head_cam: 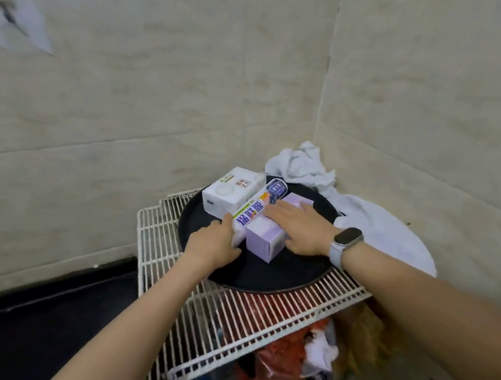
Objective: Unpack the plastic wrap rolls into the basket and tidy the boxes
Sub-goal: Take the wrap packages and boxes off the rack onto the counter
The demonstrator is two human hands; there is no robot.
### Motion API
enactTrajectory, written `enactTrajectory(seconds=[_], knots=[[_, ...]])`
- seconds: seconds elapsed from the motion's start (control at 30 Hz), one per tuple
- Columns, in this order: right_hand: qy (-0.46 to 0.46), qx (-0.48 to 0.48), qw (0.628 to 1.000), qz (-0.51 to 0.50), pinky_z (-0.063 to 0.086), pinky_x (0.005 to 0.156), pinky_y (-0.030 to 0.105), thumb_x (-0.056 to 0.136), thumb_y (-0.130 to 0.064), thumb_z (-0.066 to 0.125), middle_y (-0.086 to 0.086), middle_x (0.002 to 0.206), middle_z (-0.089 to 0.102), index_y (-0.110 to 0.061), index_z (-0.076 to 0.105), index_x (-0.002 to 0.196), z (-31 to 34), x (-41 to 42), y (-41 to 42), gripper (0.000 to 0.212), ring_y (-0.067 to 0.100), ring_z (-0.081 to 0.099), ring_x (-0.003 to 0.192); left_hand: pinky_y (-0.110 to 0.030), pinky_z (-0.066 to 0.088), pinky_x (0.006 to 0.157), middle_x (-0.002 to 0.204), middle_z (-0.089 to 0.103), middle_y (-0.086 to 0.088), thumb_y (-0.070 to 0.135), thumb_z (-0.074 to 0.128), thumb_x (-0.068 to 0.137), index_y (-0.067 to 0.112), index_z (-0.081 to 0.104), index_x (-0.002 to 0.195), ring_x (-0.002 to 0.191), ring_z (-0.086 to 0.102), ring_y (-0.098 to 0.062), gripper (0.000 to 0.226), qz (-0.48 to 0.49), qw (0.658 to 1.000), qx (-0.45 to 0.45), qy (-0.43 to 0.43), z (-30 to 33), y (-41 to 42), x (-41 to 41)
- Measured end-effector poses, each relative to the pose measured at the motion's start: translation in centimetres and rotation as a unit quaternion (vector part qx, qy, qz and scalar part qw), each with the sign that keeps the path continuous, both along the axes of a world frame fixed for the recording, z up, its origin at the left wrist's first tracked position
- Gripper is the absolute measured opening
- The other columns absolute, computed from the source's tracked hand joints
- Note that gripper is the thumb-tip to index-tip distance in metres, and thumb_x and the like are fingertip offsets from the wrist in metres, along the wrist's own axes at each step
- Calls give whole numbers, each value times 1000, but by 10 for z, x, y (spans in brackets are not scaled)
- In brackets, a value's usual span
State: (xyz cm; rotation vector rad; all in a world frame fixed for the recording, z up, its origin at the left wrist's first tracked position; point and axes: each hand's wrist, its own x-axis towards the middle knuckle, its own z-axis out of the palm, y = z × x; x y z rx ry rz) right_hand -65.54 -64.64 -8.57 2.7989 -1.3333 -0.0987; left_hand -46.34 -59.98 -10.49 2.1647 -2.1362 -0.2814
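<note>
We face a corner of pale tiled walls, and below them a white wire rack spreads across the middle of the view, with coloured clutter showing through its bars underneath. On the rack sits a round black tray, and behind it, toward the corner, lies a heap of white cloth that spills to the right.

On the tray we have three boxes side by side. The white box stands at the far left, just beside the long plastic wrap box with blue characters printed on it, which lies at an angle with its far end pointing toward the corner. Touching its right side is the purple box, whose near end faces us.

Our left hand grips the near end of the plastic wrap box, fingers curled around its left side and thumb low against the tray. Our right hand lies flat and spread open on top of the purple box, fingertips reaching across to the edge of the plastic wrap box, thumb down along the purple box's right side. A grey watch sits on the right wrist. We cannot see any basket or loose rolls.
</note>
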Motion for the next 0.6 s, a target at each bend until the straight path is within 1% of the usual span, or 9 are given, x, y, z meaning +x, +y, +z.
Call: enactTrajectory(seconds=[0.07,0.13,0.2,0.3,0.37,0.43,0.5,0.53,0.6], knots=[[-1,-4,999,33,18,111,48,81,-9,52,2,152,24,-21,20,141,-4,-1,-10,70,18,20,140,-39,44,79,119,53,-15,34,58,80,16,24,135,107,54,-35,67,20,1000,2,15,0,-2,0],[13,-44,996,72,21,111,47,79,-15,55,4,148,28,-21,22,140,-6,-5,-19,69,23,24,136,-39,44,86,121,53,-15,34,58,79,19,24,138,112,52,-33,70,35,999,8,26,1,-2,1],[-2,-90,989,115,27,105,41,77,-22,58,7,139,36,-20,31,135,-4,-11,-26,65,26,33,127,-39,45,91,124,55,-13,35,60,78,21,24,140,115,51,-31,73,42,997,7,58,3,0,4],[-113,-112,980,121,35,90,37,71,-25,61,7,122,45,-18,43,124,1,-25,-33,57,27,46,109,-35,46,92,123,60,-7,32,64,76,24,33,137,111,55,-26,70,43,986,-35,156,7,5,10],[-243,-76,964,71,40,85,37,69,-27,66,7,114,46,-15,43,117,4,-33,-35,55,26,48,103,-27,43,86,122,61,-2,28,68,75,24,37,136,109,58,-22,69,40,972,-85,213,12,8,14],[-403,6,915,2,42,79,30,68,-29,71,3,110,46,-17,40,113,12,-36,-35,56,18,49,98,-24,41,83,119,61,2,25,70,74,22,40,136,107,58,-18,69,38,956,-140,254,19,8,14],[-541,95,834,-53,40,73,18,71,-24,74,-6,106,49,-21,38,112,20,-33,-33,55,8,50,93,-27,45,87,117,63,4,21,70,73,23,47,129,103,59,-14,61,27,925,-181,332,25,8,8],[-591,132,793,-67,41,72,16,73,-19,73,-8,104,51,-20,39,112,25,-33,-32,53,6,52,93,-26,47,86,113,64,5,19,69,72,24,50,123,99,60,-12,54,28,905,-193,378,28,7,3],[-667,203,714,-62,46,77,21,77,-14,70,-4,105,58,-17,43,111,33,-32,-30,44,11,58,96,-17,49,76,103,64,5,13,68,74,26,53,111,88,61,-8,42,35,872,-202,444,33,6,-8]])
